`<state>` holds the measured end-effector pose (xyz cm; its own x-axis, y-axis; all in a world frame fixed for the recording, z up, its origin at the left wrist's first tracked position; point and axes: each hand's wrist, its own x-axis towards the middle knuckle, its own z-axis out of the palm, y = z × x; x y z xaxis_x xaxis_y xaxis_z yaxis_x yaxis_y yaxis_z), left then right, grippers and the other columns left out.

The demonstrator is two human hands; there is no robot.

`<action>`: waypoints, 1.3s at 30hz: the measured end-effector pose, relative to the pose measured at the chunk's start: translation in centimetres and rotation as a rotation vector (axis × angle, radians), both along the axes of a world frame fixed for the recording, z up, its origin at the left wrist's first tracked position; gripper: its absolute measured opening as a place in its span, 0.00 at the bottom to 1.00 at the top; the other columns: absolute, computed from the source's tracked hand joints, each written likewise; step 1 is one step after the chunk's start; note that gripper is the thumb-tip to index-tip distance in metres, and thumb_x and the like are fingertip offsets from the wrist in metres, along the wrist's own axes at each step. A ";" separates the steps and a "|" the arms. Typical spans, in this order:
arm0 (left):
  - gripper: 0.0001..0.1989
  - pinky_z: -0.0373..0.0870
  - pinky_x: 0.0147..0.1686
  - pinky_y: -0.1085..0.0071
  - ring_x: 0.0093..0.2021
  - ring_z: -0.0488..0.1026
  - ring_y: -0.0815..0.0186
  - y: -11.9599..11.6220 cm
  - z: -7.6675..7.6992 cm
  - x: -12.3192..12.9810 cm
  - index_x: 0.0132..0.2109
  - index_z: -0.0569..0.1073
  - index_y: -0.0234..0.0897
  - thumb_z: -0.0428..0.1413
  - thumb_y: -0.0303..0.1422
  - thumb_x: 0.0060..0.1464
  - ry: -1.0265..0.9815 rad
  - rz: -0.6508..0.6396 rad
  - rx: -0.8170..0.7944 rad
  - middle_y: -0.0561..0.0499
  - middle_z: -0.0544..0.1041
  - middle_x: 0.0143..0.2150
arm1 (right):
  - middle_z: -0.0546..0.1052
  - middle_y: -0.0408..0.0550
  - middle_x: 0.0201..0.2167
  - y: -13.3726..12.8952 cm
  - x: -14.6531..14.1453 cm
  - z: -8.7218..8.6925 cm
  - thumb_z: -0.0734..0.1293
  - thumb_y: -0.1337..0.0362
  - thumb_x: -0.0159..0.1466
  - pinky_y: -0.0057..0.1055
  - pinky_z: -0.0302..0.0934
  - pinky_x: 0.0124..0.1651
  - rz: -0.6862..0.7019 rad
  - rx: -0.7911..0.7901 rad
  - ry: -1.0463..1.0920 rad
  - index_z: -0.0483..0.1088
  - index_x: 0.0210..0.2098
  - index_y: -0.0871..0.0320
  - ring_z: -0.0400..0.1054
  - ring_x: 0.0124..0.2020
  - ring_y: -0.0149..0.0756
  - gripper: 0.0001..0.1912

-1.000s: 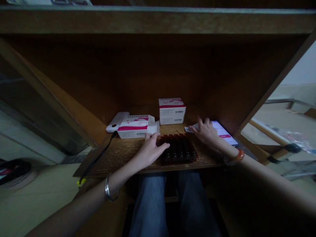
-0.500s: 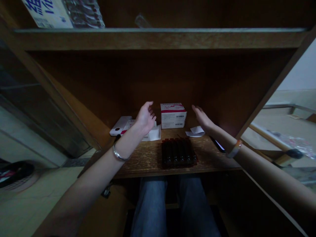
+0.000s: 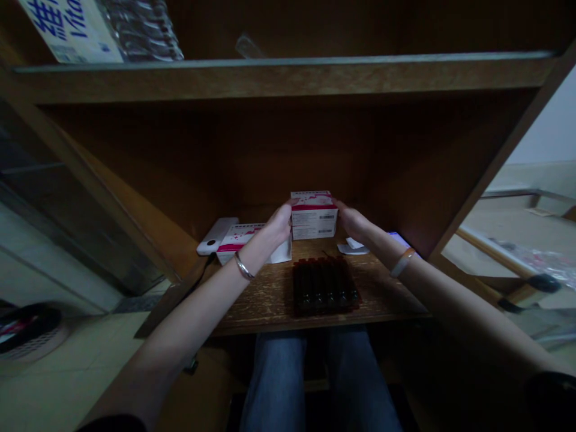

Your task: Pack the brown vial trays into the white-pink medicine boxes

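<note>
The wooden shelf (image 3: 315, 303) is rough and scratched, its grain dull brown. The far box (image 3: 314, 223) looks like matt white card with a smooth printed pink band. The tray (image 3: 326, 312) is dark, faintly glossy plastic holding dark glass vials (image 3: 310, 287). The left bangle (image 3: 243, 266) is polished metal, and the jeans (image 3: 274, 384) are blue denim cloth.

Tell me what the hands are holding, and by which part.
The left hand and right hand grip a white and pink box from both sides, one at each end.
</note>
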<state>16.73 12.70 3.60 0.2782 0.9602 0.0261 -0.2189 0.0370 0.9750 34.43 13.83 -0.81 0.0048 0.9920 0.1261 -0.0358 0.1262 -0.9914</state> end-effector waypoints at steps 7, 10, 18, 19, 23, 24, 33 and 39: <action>0.11 0.59 0.63 0.66 0.61 0.67 0.63 -5.3 2.1 -0.7 0.48 0.73 0.38 0.53 0.34 0.61 -0.028 0.123 0.135 0.50 0.77 0.55 | 0.79 0.50 0.52 -4.2 -0.4 3.7 0.65 0.53 0.62 0.38 0.67 0.55 -0.140 0.144 0.179 0.68 0.58 0.56 0.73 0.53 0.39 0.27; 0.19 0.57 0.64 0.65 0.67 0.61 0.60 -8.2 2.9 -1.5 0.59 0.70 0.39 0.53 0.36 0.62 0.037 0.106 0.303 0.49 0.70 0.64 | 0.74 0.49 0.58 -7.3 -0.3 5.6 0.68 0.55 0.60 0.38 0.67 0.56 -0.129 0.240 0.259 0.68 0.59 0.55 0.69 0.58 0.41 0.28; 0.30 0.72 0.52 0.61 0.57 0.73 0.54 -10.9 2.7 -2.8 0.69 0.58 0.51 0.55 0.41 0.61 0.025 0.103 0.333 0.50 0.73 0.62 | 0.78 0.52 0.53 -12.7 -0.2 7.9 0.74 0.66 0.53 0.47 0.62 0.64 0.133 0.126 0.306 0.73 0.48 0.59 0.70 0.58 0.48 0.23; 0.30 0.74 0.51 0.61 0.57 0.74 0.54 -11.0 2.6 -2.8 0.68 0.59 0.50 0.56 0.41 0.61 0.016 0.127 0.359 0.49 0.73 0.61 | 0.78 0.52 0.53 -12.8 -0.2 8.0 0.74 0.67 0.52 0.48 0.61 0.64 0.149 0.128 0.298 0.73 0.48 0.59 0.70 0.58 0.49 0.23; 0.32 0.76 0.50 0.60 0.60 0.71 0.51 -11.0 2.5 -3.1 0.68 0.60 0.49 0.58 0.43 0.58 -0.006 0.183 0.480 0.48 0.70 0.65 | 0.80 0.50 0.51 -13.2 -0.4 8.2 0.77 0.66 0.49 0.49 0.63 0.63 0.170 0.121 0.314 0.72 0.50 0.56 0.72 0.55 0.49 0.29; 0.32 0.76 0.51 0.59 0.62 0.69 0.50 -11.1 2.6 -3.3 0.68 0.60 0.49 0.58 0.43 0.59 -0.001 0.180 0.503 0.49 0.68 0.66 | 0.80 0.49 0.50 -13.3 -0.5 8.3 0.77 0.65 0.49 0.48 0.64 0.62 0.165 0.111 0.330 0.72 0.50 0.56 0.73 0.54 0.48 0.29; 0.31 0.78 0.45 0.63 0.58 0.72 0.50 -12.3 3.8 -3.4 0.67 0.61 0.47 0.57 0.43 0.59 0.030 0.184 0.504 0.48 0.71 0.64 | 0.82 0.52 0.44 -14.5 0.0 9.4 0.75 0.57 0.55 0.44 0.71 0.52 0.157 0.015 0.310 0.75 0.46 0.57 0.77 0.46 0.46 0.21; 0.35 0.74 0.25 0.73 0.37 0.79 0.61 -13.0 3.9 -3.1 0.70 0.55 0.52 0.55 0.46 0.59 0.007 0.138 0.446 0.47 0.73 0.61 | 0.82 0.52 0.45 -14.6 0.3 9.4 0.75 0.55 0.54 0.40 0.72 0.45 0.174 0.001 0.301 0.75 0.47 0.58 0.77 0.43 0.45 0.23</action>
